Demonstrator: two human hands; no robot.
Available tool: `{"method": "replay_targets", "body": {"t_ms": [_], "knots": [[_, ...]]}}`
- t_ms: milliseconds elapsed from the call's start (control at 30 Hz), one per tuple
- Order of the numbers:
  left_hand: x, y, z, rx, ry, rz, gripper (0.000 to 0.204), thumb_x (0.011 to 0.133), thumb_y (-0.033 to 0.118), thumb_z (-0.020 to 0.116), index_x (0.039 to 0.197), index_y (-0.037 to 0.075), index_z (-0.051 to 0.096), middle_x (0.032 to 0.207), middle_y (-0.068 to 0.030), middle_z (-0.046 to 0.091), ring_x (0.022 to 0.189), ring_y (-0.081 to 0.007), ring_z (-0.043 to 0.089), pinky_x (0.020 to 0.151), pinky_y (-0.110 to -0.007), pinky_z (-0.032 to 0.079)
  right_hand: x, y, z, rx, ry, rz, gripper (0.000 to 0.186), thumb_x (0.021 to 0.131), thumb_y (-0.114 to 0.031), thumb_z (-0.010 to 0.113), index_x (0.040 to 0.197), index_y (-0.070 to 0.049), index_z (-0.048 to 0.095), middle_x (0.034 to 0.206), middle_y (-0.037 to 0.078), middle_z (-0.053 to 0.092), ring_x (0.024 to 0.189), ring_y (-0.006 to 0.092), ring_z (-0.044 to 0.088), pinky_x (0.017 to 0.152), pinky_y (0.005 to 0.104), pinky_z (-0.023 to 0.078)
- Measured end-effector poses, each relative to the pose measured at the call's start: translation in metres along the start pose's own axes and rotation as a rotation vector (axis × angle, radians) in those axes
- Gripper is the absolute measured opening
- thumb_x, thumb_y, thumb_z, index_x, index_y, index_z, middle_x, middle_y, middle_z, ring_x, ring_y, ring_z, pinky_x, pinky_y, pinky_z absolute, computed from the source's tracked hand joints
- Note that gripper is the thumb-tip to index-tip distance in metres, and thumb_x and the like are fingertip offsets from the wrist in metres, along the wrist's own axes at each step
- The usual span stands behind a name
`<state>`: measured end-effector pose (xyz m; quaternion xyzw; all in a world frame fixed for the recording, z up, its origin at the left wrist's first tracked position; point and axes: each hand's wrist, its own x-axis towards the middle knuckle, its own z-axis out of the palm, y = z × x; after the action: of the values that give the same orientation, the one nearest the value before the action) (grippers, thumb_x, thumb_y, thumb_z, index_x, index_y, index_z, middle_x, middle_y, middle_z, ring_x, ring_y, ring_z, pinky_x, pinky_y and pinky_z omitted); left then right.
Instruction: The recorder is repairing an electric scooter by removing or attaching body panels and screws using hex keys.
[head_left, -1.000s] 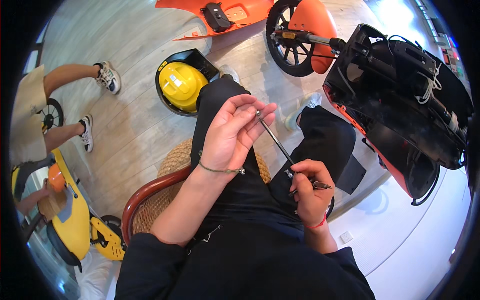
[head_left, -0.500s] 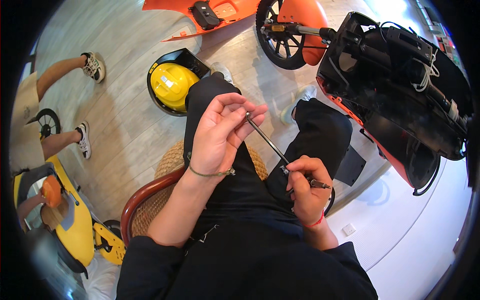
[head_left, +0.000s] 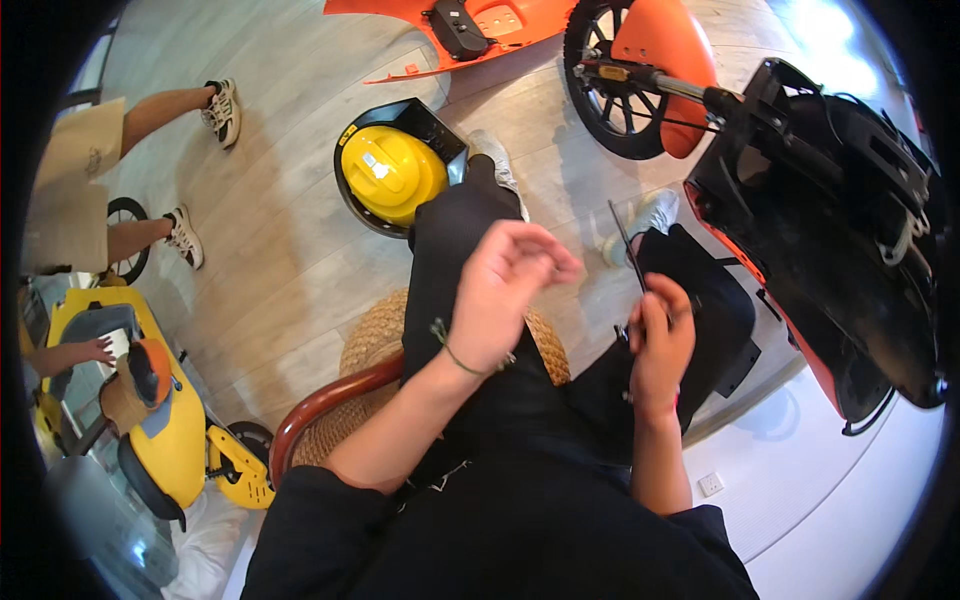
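rod point(head_left: 627, 241) in r hand point(head_left: 661, 330), l hand point(head_left: 508, 287) apart

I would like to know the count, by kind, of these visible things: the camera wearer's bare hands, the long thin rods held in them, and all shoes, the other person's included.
Bare hands: 2
Long thin rod: 1
Shoes: 4
Total: 7

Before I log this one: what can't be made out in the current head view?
All in the head view:
Left hand: fingertips blurred, so whether its grip holds something tiny is unclear.
Rod: near end hidden by the right hand.
Orange panel: cut off by the top edge.
Other person: upper body mostly lost beyond the dark left rim.
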<state>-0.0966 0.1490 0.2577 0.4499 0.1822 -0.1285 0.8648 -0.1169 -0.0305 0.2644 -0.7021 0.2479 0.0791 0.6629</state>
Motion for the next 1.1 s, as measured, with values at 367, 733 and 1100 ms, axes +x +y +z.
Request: {"method": "replay_targets", "body": {"t_ms": [367, 733, 1100], "knots": [[0.037, -0.057, 0.039, -0.259, -0.317, -0.624, 0.015, 0.084, -0.002, 0.055, 0.097, -0.001, 0.049, 0.11, -0.0095, 0.051, 0.099, -0.0164, 0.057, 0.087, -0.027, 0.046, 0.222, 0.282, 0.003, -0.046, -0.017, 0.743, 0.024, 0.085, -0.012, 0.052, 0.108, -0.005, 0.05, 0.075, 0.004, 0.06, 0.052, 0.0081, 0.051, 0.039, 0.0206, 0.032], [0.059, -0.042, 0.038, -0.084, -0.281, -0.69, 0.014, 0.088, 0.007, 0.053, 0.099, 0.0, 0.051, 0.098, -0.0065, 0.058, 0.09, -0.0096, 0.056, 0.079, -0.024, 0.046, 0.309, 0.292, 0.04, -0.528, -0.121, 0.497, 0.028, 0.084, -0.01, 0.05, 0.111, -0.002, 0.052, 0.097, 0.008, 0.06, 0.07, 0.0152, 0.063, 0.052, 0.024, 0.044], [0.04, -0.075, 0.034, -0.056, -0.193, -0.406, 0.016, 0.09, 0.007, 0.044, 0.103, 0.0, 0.049, 0.081, -0.0042, 0.055, 0.07, -0.0085, 0.053, 0.063, -0.022, 0.044, 0.172, 0.208, -0.008, -0.264, -0.114, 0.457, 0.028, 0.077, 0.001, 0.052, 0.104, 0.005, 0.049, 0.087, 0.012, 0.06, 0.067, 0.017, 0.061, 0.057, 0.0262, 0.049]]}}
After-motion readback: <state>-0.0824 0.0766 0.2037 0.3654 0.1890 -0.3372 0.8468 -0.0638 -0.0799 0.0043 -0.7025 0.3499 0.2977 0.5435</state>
